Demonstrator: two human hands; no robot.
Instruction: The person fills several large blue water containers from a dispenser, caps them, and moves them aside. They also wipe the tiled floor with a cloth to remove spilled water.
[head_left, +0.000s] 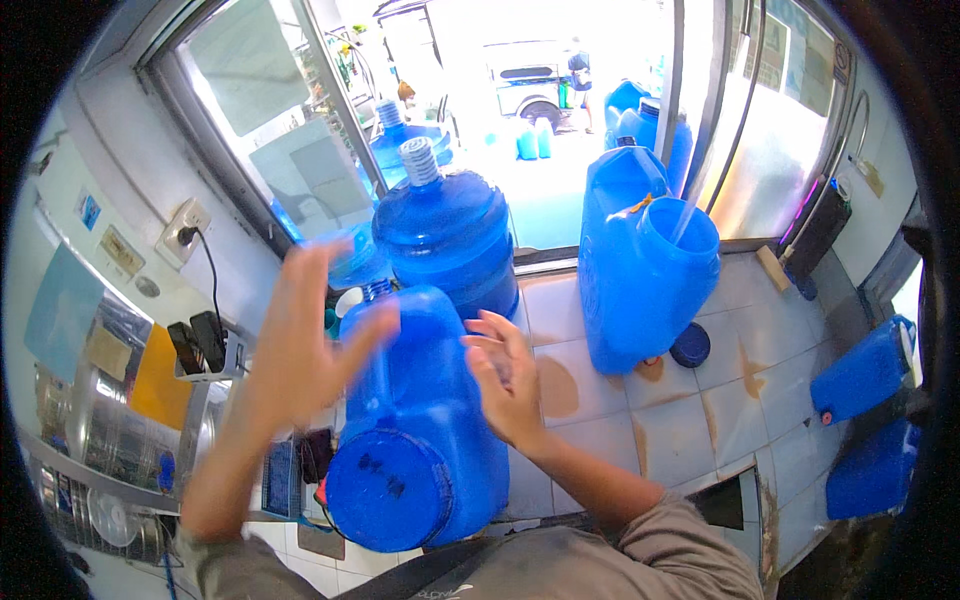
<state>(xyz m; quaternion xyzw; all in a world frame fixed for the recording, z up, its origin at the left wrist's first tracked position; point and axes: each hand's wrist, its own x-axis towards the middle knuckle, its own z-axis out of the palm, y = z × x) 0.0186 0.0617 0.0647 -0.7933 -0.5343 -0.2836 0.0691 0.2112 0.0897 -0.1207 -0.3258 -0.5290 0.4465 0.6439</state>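
Closest in, right in front of the person's body, is a blue plastic jug (482, 440) with its round screw cap (388, 490) on, and that's the thing being worked with! The left hand (300, 345), blurred, hangs open over its left side, thumb spread; the right hand (507, 385) is half curled beside its right flank, and whether those fingertips touch I can't tell. The hands are apart, neither clamped on anything. My call: a handling step around this capped jug, reaching or letting go; shifting it would call for a firm hold from both sides. Just beyond stands a round blue water bottle (445, 240) with a ridged neck. Over to the right, an uncapped blue jug (625, 290) takes a clear tube or stream into its mouth, a dark blue cap (690, 343) on the tiles beside it. Farthest, past the doorway, a wheeled vehicle (522, 90) sits in the glare.
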